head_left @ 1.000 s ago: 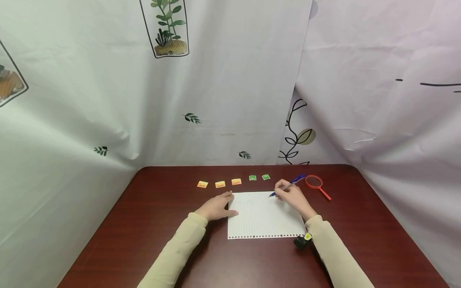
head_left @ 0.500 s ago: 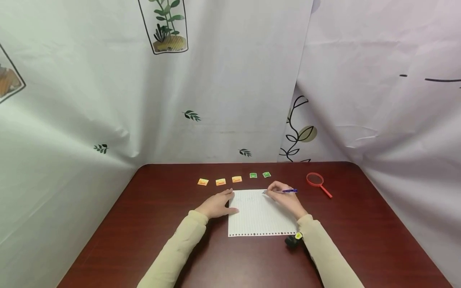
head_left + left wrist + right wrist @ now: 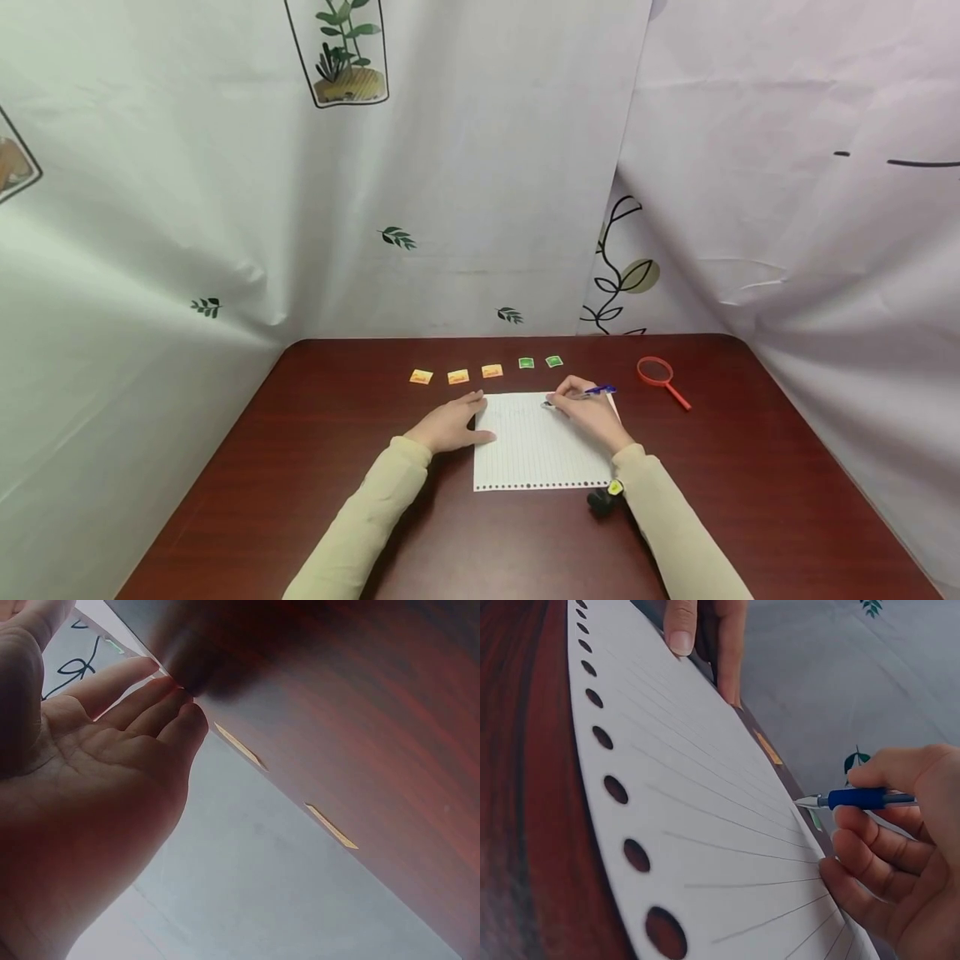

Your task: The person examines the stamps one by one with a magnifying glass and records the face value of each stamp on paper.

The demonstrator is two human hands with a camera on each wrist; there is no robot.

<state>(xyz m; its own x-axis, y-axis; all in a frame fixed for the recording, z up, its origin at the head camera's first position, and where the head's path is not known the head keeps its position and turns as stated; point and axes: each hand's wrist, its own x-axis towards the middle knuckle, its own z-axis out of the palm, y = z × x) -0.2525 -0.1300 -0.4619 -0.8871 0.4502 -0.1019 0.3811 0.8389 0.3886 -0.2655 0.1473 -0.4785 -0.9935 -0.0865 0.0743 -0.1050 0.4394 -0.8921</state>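
A sheet of lined paper (image 3: 540, 450) with punched holes along its near edge lies on the dark red table. My right hand (image 3: 590, 417) pinches a blue pen (image 3: 859, 799) between thumb and fingers, its tip at the upper part of the sheet. Faint marks show on the paper left of the tip, too small to read. My left hand (image 3: 448, 423) rests at the sheet's left edge, thumb and fingertips on the paper. In the left wrist view the left hand's fingers (image 3: 161, 712) are extended and slightly bent.
Beyond the sheet lie three orange cards (image 3: 458, 377) and two green cards (image 3: 527, 362) in a row. A red magnifying glass (image 3: 656, 372) is at the right. A dark wrist device (image 3: 602, 500) hangs by the right sleeve. White printed cloth (image 3: 480, 183) stands behind the table (image 3: 337, 467).
My right hand has moved left across the sheet with the pen, which tilted lower; in the last half second it shifted only slightly. My left hand has stayed at the paper's edge.
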